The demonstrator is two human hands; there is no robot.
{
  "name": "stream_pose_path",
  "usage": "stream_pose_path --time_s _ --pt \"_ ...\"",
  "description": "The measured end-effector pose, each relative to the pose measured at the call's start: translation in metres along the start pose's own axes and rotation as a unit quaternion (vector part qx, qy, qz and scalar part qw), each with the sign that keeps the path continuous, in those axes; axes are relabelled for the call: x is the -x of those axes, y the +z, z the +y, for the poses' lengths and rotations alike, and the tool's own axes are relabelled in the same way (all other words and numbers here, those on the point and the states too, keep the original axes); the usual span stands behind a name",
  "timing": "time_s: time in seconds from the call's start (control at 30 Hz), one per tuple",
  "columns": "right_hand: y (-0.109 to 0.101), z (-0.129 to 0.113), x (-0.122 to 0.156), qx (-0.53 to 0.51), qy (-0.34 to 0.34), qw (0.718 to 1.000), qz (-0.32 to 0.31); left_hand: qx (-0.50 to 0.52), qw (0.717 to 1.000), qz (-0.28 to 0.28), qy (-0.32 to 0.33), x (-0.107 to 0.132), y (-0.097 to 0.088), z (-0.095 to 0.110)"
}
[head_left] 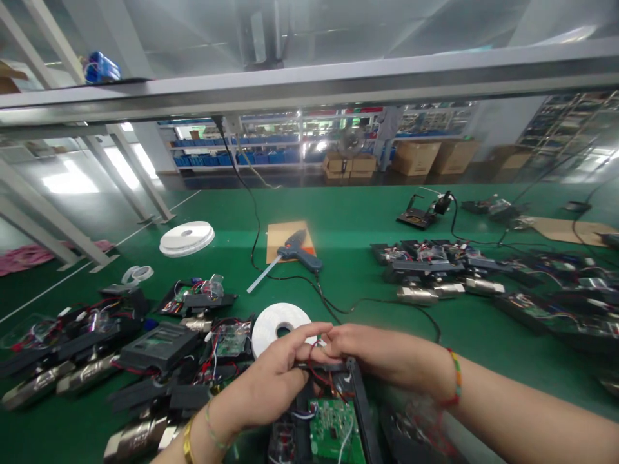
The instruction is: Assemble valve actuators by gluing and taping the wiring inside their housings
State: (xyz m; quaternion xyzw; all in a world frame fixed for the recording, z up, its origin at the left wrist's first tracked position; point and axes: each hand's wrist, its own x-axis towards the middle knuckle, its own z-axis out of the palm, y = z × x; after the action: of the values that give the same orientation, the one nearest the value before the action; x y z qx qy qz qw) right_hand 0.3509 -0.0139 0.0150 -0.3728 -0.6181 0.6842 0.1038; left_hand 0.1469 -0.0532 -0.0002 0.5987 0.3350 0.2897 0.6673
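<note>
Both hands meet over a black open housing (pixel 358 403) with a green circuit board (pixel 334 430) inside, at the bottom centre. My left hand (pixel 271 386) curls over the housing's top edge, its fingers pinching thin red wires (pixel 322 379). My right hand (pixel 382 357) comes in from the right, fingers closed against the same top edge and wires. A white tape roll (pixel 280 325) lies just behind the fingertips.
Similar black assemblies with wires and metal cylinders are piled at the left (pixel 149 351) and right (pixel 435 267) on the green mat (pixel 348 212). A blue hot glue gun (pixel 298 252) rests on a cardboard square, its cable trailing toward my hands. A second tape roll (pixel 186 238) lies far left.
</note>
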Motion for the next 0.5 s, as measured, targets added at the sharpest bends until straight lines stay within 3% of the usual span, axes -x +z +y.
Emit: stream_pose_path --time_s 0.13,0.3,0.4,0.5 --pt "-0.001 0.010 0.002 -0.027 0.017 0.999 0.018 0.013 1.000 0.023 -0.016 0.001 0.004 -0.005" --pt "-0.010 0.030 0.008 -0.040 -0.003 0.997 0.063 -0.032 0.992 0.111 -0.047 0.002 0.002 -0.016" --pt "-0.014 0.036 0.015 -0.061 -0.030 0.996 0.049 -0.074 0.985 0.133 -0.084 0.002 -0.002 -0.019" --pt "-0.018 0.033 0.026 -0.028 -0.053 0.998 0.034 -0.141 0.963 0.207 -0.094 0.000 -0.010 -0.019"
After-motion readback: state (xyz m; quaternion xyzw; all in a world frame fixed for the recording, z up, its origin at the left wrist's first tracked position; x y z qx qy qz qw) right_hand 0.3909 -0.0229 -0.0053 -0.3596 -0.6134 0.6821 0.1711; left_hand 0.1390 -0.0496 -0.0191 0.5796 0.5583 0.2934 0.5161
